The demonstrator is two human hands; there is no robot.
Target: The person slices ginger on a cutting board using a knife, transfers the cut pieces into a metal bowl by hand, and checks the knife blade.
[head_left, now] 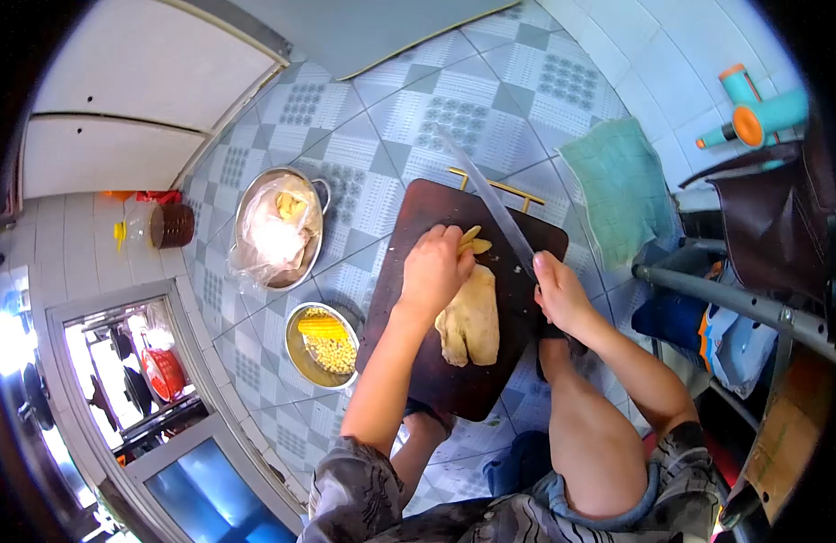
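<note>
My right hand [560,291] is closed round the handle of a long-bladed knife [490,195], whose blade points up and to the left over the far right part of the board. My left hand [434,276] is curled over the dark cutting board [409,217], its fingertips on some yellowish pieces [475,242] whose kind I cannot make out. Just below them lies a pale, plucked-looking piece of poultry [472,317], flat on the board. The knife blade is apart from the poultry.
Left of the board stand a metal bowl [294,362] of corn and a metal pot [317,258] holding a plastic bag [273,231]. A green cloth [617,185] lies on the tiled floor at right, near a metal rack [735,294]. An oil bottle [169,226] stands far left.
</note>
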